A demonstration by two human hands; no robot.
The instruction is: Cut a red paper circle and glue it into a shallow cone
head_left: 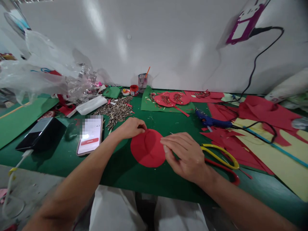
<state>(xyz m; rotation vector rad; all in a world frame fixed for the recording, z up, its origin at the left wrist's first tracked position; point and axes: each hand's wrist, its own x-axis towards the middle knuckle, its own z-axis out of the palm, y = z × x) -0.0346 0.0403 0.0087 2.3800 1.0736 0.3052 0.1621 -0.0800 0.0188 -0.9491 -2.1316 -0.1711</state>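
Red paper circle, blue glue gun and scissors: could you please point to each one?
Red paper circle [148,149]: head view, middle of its upper face.
Blue glue gun [214,122]: head view, on its body.
Scissors [235,165]: head view, on the yellow handle.

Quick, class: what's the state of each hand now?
Left hand: curled at the red paper circle; grip unclear.
Right hand: pinched closed; anything held can't be told.

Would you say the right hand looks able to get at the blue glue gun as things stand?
Probably yes: the blue glue gun lies just beyond the right hand, with nothing tall standing between them.
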